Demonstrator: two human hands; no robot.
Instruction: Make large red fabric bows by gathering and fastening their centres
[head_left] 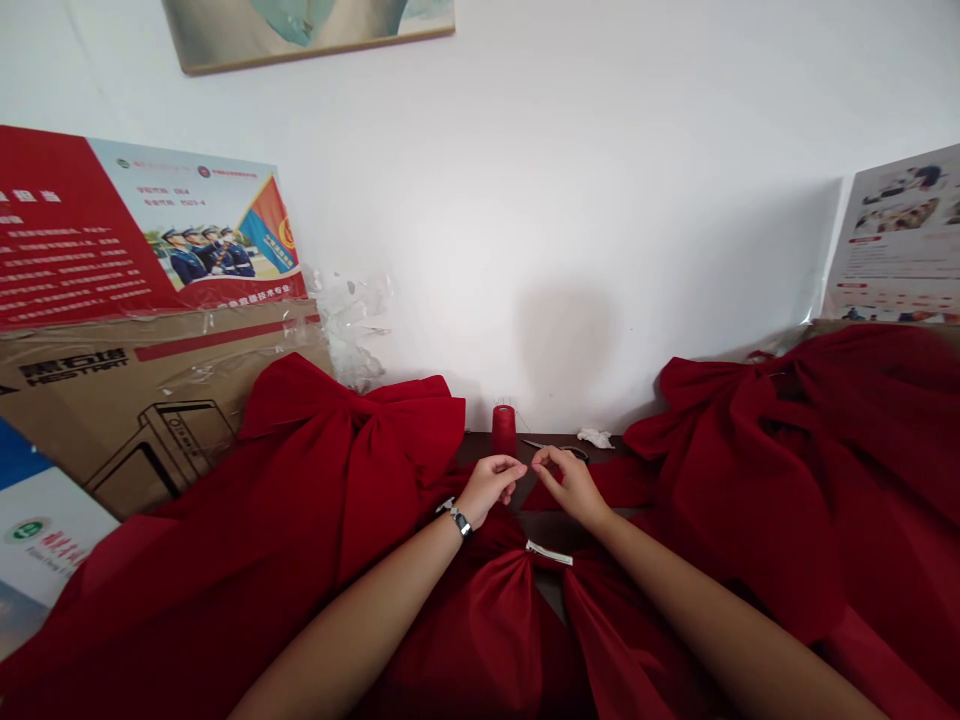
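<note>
My left hand (pixel 491 483) and my right hand (pixel 568 481) are held close together above a dark table (pixel 547 525), each with fingertips pinched; what they pinch is too small to make out. A watch sits on my left wrist. Just behind the hands stands a red thread spool (pixel 504 430). Under my wrists lies a gathered red fabric bow (pixel 510 610) with a metal clip (pixel 548 552) across its middle.
A large red bow (pixel 337 450) lies at the left, another red bow (pixel 795 460) at the right. Scissors (pixel 559 447) and a white scrap (pixel 595 437) rest by the wall. A cardboard box (pixel 142 400) and posters stand at the left.
</note>
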